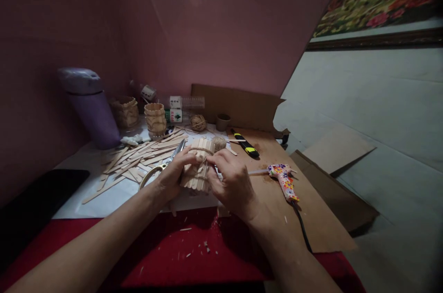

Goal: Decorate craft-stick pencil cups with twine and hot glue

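Note:
A small holder made of wooden craft sticks (pixel 194 179), with twine wound round it, is between my hands at the table's front. My left hand (pixel 176 170) grips its left side, with the thumb and fingers closed round it. My right hand (pixel 233 184) is pinched against its right side near the twine; whatever its fingertips hold is too small to make out. Scissors (pixel 152 175) with gold handles lie beside my left hand, partly covered by it. Just behind the holder is a ball of twine (pixel 219 142).
Loose craft sticks (pixel 138 159) spread across white paper on the left. Two stick holders (pixel 155 120), a purple bottle (pixel 93 113), plastic bottles (pixel 188 102) and another twine ball (pixel 198 122) stand or lie behind. On the right cardboard are a utility knife (pixel 246 144) and a glue gun (pixel 284 181) with its cord.

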The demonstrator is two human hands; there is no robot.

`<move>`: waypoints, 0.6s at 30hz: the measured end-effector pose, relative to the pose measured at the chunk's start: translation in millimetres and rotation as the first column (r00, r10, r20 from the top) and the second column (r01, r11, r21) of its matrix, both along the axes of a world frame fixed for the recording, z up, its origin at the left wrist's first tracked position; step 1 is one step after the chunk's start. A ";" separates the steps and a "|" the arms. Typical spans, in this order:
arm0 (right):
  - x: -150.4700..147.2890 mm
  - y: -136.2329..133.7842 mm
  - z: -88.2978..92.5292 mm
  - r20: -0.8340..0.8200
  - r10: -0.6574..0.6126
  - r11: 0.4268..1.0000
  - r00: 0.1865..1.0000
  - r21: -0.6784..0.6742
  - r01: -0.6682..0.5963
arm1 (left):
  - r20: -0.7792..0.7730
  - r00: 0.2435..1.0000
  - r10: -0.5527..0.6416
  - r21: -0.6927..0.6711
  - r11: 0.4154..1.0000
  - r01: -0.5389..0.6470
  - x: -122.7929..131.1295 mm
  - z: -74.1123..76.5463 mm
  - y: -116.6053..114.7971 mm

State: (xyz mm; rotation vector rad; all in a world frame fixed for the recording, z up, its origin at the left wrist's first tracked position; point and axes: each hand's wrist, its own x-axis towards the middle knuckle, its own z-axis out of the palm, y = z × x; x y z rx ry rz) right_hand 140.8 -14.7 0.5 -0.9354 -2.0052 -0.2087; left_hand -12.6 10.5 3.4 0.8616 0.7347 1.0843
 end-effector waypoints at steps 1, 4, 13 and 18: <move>-0.3 -0.4 0.3 -0.021 0.011 1.000 1.000 -0.018 -0.011 | 0.002 1.000 0.002 0.003 1.000 -0.002 -0.1 -0.3 0.4; -0.7 0.0 1.1 -0.121 0.033 0.997 0.992 -0.060 -0.041 | 0.010 1.000 0.003 0.004 1.000 -0.003 0.2 0.1 0.4; -1.1 2.0 2.6 -0.252 0.050 0.992 0.967 -0.096 -0.077 | 0.010 1.000 -0.026 -0.009 1.000 0.026 -1.2 -1.5 0.6; -0.4 1.0 4.0 -0.303 0.024 0.988 0.953 -0.137 -0.069 | -0.016 1.000 0.008 0.015 1.000 -0.008 -0.5 1.1 0.9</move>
